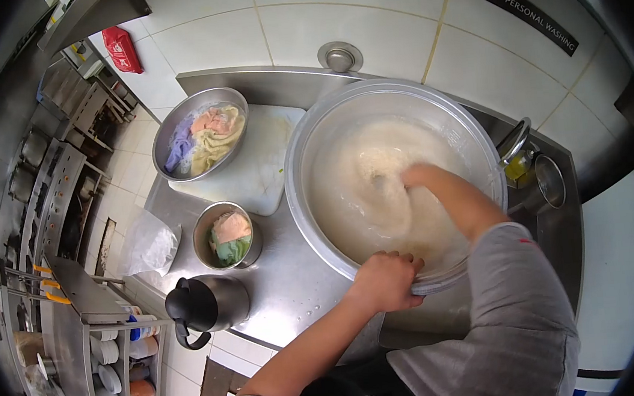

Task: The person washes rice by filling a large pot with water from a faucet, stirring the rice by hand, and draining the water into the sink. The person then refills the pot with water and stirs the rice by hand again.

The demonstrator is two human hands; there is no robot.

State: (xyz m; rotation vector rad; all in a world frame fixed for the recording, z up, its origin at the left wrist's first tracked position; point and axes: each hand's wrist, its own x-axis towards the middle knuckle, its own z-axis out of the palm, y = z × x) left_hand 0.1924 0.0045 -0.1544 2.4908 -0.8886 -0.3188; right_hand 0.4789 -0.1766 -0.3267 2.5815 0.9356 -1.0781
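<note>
A large round metal basin (304,199) holds cloudy, whitish water with pale grains in it. My left hand (389,281) is closed over the basin's near rim, fingers curled round the edge. Inside the basin, my right hand (419,175) reaches into the swirling water right of the middle; its fingertips are under the surface and blurred, so their shape is hidden. The water forms a small whirl beside this hand.
Left of the basin, a bowl of coloured cloths (213,131) sits on a white cutting board (264,191). Nearer are a metal pot with cloths (231,239), a plastic bag (151,243) and a black-topped jug (220,301). A faucet (516,141) stands right.
</note>
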